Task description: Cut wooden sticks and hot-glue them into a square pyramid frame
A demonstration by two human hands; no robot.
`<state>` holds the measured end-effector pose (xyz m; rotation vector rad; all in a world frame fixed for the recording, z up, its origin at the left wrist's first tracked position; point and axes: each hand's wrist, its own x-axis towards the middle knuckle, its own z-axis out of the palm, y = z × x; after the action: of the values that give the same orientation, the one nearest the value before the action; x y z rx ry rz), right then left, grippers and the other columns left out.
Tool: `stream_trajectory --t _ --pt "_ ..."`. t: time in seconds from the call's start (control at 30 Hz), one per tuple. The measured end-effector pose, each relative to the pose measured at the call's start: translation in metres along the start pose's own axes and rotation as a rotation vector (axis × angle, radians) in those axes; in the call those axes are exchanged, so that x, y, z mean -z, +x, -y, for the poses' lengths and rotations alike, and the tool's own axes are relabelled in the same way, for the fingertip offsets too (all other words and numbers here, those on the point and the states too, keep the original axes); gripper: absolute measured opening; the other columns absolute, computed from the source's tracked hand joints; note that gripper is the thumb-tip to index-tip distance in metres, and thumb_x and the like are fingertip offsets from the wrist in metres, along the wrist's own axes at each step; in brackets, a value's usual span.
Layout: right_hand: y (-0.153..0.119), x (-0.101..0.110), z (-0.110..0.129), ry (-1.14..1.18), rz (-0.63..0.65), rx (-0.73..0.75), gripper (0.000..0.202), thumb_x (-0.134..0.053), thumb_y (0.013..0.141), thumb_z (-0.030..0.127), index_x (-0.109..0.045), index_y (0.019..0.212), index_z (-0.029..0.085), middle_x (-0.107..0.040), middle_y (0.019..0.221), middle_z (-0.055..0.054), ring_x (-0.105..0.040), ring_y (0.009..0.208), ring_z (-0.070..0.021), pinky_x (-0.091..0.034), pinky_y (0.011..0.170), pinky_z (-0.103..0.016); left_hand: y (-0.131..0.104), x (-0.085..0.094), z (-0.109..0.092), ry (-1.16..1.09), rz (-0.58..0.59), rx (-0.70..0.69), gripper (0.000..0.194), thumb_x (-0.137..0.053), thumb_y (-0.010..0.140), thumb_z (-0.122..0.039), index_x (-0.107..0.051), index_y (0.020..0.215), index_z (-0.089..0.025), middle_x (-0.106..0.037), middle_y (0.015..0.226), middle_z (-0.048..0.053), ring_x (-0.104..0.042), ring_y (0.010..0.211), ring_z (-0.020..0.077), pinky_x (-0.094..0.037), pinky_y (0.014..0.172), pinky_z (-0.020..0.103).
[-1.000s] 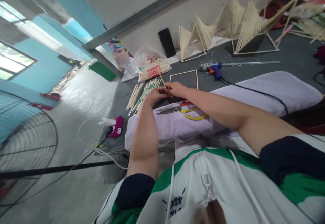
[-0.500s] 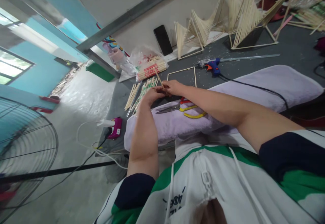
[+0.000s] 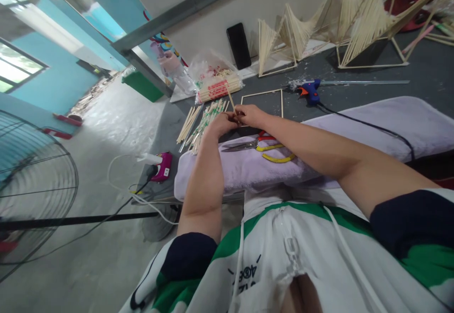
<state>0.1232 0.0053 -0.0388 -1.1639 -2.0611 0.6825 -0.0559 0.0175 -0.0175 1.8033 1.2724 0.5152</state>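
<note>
Thin wooden stick [image 3: 230, 97]: one, between the fingertips, its free end slanting up and away from them. Judged very light, stiff, lightly rough and liable to snap if bent; best pinched along the shaft, close to the end being worked.

Left hand [image 3: 223, 124] and right hand [image 3: 251, 115]: fingers bunched together, tips closed in a narrow pinch around the stick's lower part; exact contact hidden.

Square stick frame [image 3: 282, 103]: flat, just beyond and right of the fingers.

Paper-sleeved chopsticks [image 3: 209, 120]: green-printed, beside the left fingers; loose sticks [image 3: 187, 124] farther left.

Scissors [image 3: 241, 147]: dark blades, nearer the body than the fingers, on a lilac towel [image 3: 255, 180].

Red-printed stick pack [image 3: 218, 90]: plastic-wrapped, beyond the fingers.

Glue gun [image 3: 312, 91]: blue, right of the fingers, beyond the frame.

Smartphone [image 3: 239, 46]: black, propped upright, farther beyond.

Fanned stick model [image 3: 369, 29]: far right of the fingers, well apart.
</note>
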Motion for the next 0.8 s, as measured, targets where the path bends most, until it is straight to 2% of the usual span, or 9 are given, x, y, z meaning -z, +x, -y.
stream_trajectory --t 0.1,0.27,0.5,0.8 --pt "0.002 0.000 -0.002 -0.018 0.000 0.016 0.009 -0.057 0.086 0.027 -0.062 0.082 0.020 -0.067 0.084 -0.003 -0.054 0.081 -0.0203 -0.039 0.076 -0.030 -0.001 -0.001 -0.005 0.045 -0.025 0.015 0.016 -0.077 0.057 -0.018 -0.071 0.071 -0.018 -0.066 0.067 -0.004 -0.056 0.067 0.0156 -0.045 0.073 0.030" --pt "0.003 0.001 -0.003 -0.029 0.012 0.009 0.009 -0.057 0.084 0.027 -0.062 0.082 0.020 -0.066 0.086 -0.004 -0.053 0.081 -0.0201 -0.039 0.077 -0.031 -0.003 -0.003 -0.008 0.054 -0.025 0.010 0.015 -0.078 0.059 -0.016 -0.070 0.071 -0.017 -0.062 0.066 -0.004 -0.054 0.066 0.0143 -0.043 0.073 0.030" --pt "0.002 0.002 -0.004 -0.013 0.016 0.007 0.007 -0.059 0.085 0.026 -0.061 0.082 0.020 -0.064 0.084 -0.003 -0.052 0.081 -0.0198 -0.038 0.078 -0.031 0.000 -0.003 -0.005 0.035 -0.001 -0.002 0.016 -0.076 0.057 -0.014 -0.067 0.069 -0.018 -0.061 0.065 -0.004 -0.052 0.064 0.0132 -0.042 0.071 0.030" --pt "0.001 0.002 -0.006 0.000 -0.012 -0.006 0.007 -0.059 0.084 0.026 -0.061 0.082 0.020 -0.063 0.083 -0.002 -0.050 0.079 -0.0189 -0.038 0.077 -0.032 0.007 -0.004 0.004 0.071 -0.037 -0.020 0.014 -0.074 0.056 -0.012 -0.065 0.066 -0.018 -0.057 0.063 -0.005 -0.050 0.065 0.0137 -0.040 0.071 0.030"
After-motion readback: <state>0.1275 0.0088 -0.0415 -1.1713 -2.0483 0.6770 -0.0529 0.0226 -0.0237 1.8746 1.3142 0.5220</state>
